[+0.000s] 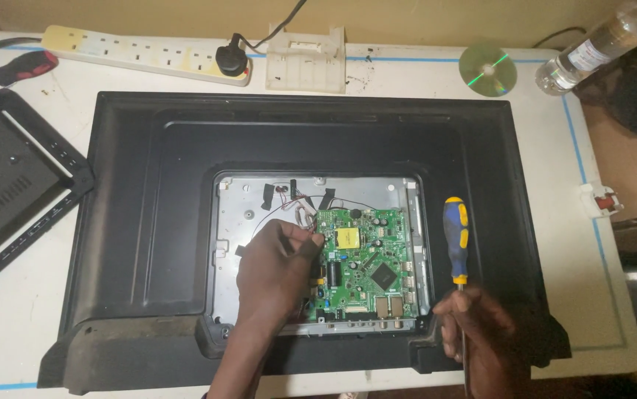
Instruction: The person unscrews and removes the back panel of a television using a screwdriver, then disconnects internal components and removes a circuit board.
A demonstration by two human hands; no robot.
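A black flat-screen set (148,222) lies face down on the white table, its rear panel removed over a metal bay (233,214). Inside sits a green circuit board (366,270). My left hand (274,273) reaches into the bay, fingertips pinching at the board's upper left edge near thin wires (300,207). My right hand (477,332) rests on the set's lower right rim and grips the metal shaft of a blue and yellow screwdriver (456,236), whose handle points away from me.
A removed black cover (1,185) lies at the left. Along the far edge are a white power strip (141,53) with a black plug, a red-handled screwdriver (19,68), a white plastic bracket (307,59), a disc (487,69) and a clear bottle (599,44).
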